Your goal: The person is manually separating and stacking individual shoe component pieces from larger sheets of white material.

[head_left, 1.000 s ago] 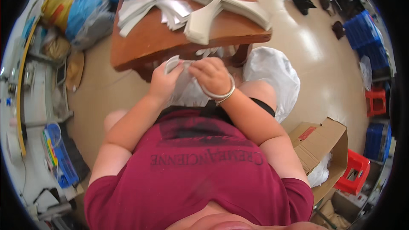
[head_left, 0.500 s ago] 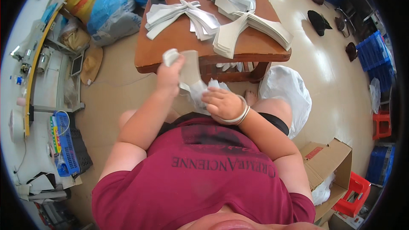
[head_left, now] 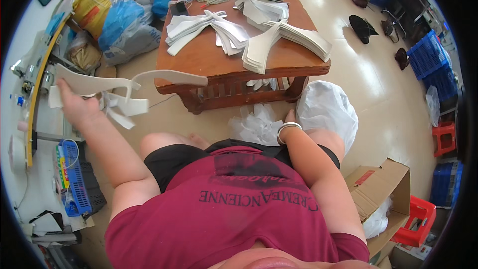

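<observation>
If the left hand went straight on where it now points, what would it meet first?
Probably the yellow bench edge, beyond the white pieces the left hand holds, though depth is unclear.

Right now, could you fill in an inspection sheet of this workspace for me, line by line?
Surface: brown wooden table, partly covered.
Work pieces: stacked pale pieces on the table; curved pale strips in the left hand.
Clutter: stuffed bags left of the table; crumpled plastic in front of the person.
Hands: left closed on those strips; right hand can't be made out past the right forearm, grip unclear.
Cables: coiled cords on the table's far end.
Surroundings: white bag by the table's front right; open cardboard box, red stool and blue crates at right.
</observation>
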`<state>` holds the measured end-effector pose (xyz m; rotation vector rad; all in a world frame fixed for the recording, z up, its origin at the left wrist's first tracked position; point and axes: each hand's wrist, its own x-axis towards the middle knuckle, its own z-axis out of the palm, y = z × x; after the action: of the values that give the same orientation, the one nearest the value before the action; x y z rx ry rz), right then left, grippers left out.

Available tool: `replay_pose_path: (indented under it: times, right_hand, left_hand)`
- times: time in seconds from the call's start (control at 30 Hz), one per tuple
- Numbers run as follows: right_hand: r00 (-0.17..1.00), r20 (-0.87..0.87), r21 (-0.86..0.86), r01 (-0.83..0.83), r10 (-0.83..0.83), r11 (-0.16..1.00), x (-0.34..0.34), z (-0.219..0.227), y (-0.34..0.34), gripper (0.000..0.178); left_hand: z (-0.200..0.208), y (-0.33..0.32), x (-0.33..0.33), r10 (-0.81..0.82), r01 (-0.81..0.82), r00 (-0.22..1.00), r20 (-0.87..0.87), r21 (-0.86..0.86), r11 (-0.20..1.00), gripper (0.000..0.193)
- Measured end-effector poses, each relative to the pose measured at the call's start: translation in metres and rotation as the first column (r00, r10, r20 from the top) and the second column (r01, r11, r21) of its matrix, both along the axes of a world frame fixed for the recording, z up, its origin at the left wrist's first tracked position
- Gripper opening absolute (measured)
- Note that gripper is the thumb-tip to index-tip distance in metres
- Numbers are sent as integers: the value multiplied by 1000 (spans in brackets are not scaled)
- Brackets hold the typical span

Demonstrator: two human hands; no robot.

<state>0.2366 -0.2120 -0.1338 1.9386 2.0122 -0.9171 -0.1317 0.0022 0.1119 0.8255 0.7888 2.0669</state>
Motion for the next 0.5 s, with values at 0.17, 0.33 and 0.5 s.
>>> replay_pose_path:
  times: [0.17,0.33,0.5]
  right_hand:
    - [979,-187,129,111,-86,985,3,-19,-19,41]
    - [883,-370,831,175,288,528,-17,54,-21,26]
    - [677,-616,779,449,402,437,-41,123,-8,35]
  left_hand:
    - [2,-33,1,-145,157,943,-300,18,987,40]
    - [-20,-72,60,-326,454,362,-873,-141,880,14]
    - [-51,-91,132,-288,799,60,-956,-126,588,9]
